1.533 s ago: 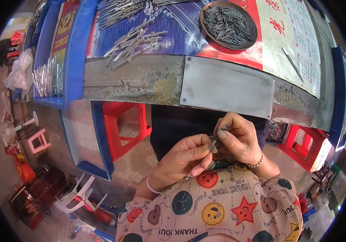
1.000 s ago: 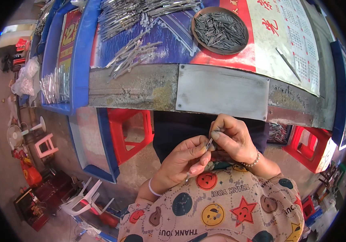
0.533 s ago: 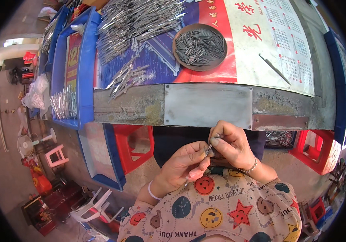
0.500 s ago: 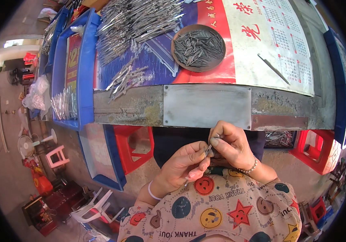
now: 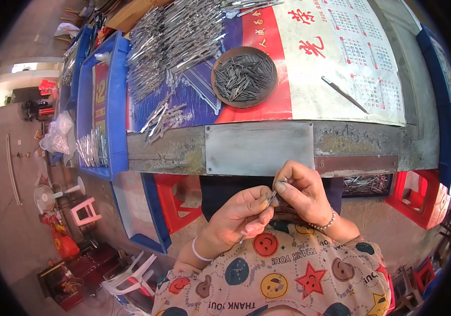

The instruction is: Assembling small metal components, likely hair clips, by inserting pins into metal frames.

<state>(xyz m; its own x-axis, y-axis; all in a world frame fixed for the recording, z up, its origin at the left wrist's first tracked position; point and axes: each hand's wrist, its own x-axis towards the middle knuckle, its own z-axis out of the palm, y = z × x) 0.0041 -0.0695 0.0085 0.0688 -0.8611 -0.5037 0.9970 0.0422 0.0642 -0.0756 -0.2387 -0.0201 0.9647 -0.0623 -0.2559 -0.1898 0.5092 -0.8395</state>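
Observation:
Just past the table's front edge, in front of my printed shirt, both hands meet around a slim metal piece (image 5: 272,199). My left hand (image 5: 242,211) pinches it between thumb and fingers, and a thin end shows below that palm. My right hand (image 5: 303,196) is closed in a pinch at its upper end; whatever else those fingertips hold is hidden. Beyond them, a round brown bowl (image 5: 246,105) holds many short dark metal pins (image 5: 244,76). A large heap of long silvery metal pieces (image 5: 178,45) lies to its left, with a smaller bunch (image 5: 161,120) nearer me.
A flat metal plate (image 5: 259,150) is fixed at the table's front edge. One slim tool (image 5: 345,96) lies on the calendar sheet (image 5: 365,52). Blue trays (image 5: 117,105) stand at the left, another (image 5: 431,95) at the right. Red stools (image 5: 417,203) are below the table.
The view has shifted a little, so the table appears lower and turned slightly. Both hands keep their pinch on the metal piece, with hardly any movement.

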